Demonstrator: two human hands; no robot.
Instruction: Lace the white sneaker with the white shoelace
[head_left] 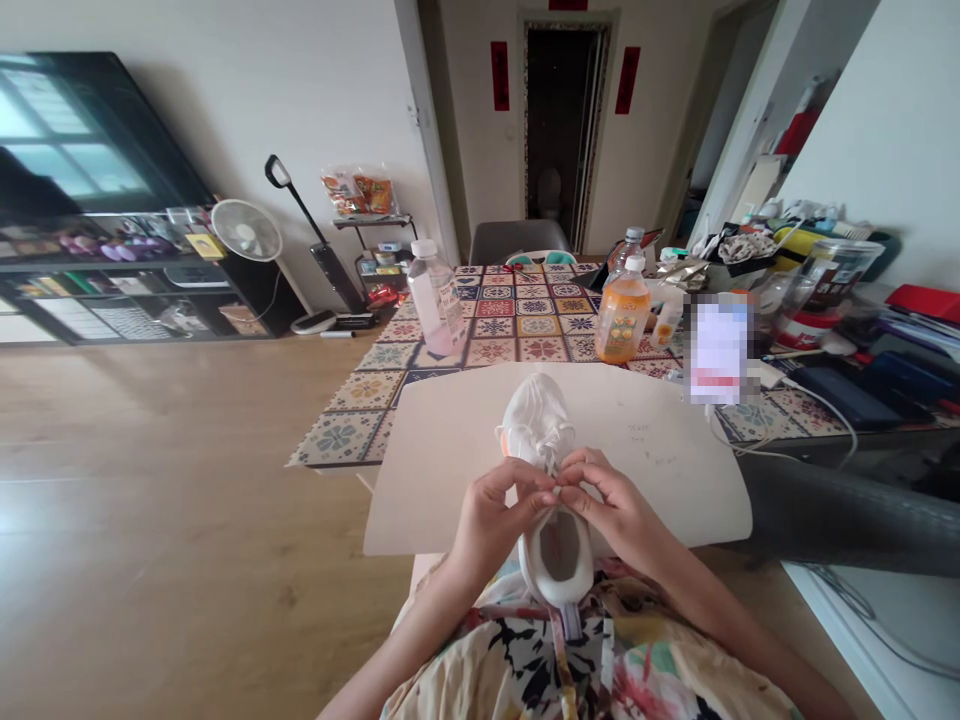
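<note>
A white shoe (536, 405) lies in front of me with its toe pointing away and its heel toward my lap. Both hands meet over its lacing, just ahead of the foot opening. My left hand (504, 508) pinches at the white shoelace (553, 462) from the left, thumb and fingertips together. From the right, my right hand (606, 500) pinches at the lace too, its fingertips close to the left ones. The exact hold on the lace is partly hidden by the fingers. Under the shoe's front part is a large white sheet (435, 450).
On the patterned tablecloth (352, 400) stand a clear bottle with pink liquid (439, 305) and an orange drink bottle (624, 315). A phone with a blurred screen (718, 350) stands at the right, with a white cable (832, 400). Clutter fills the table's right side.
</note>
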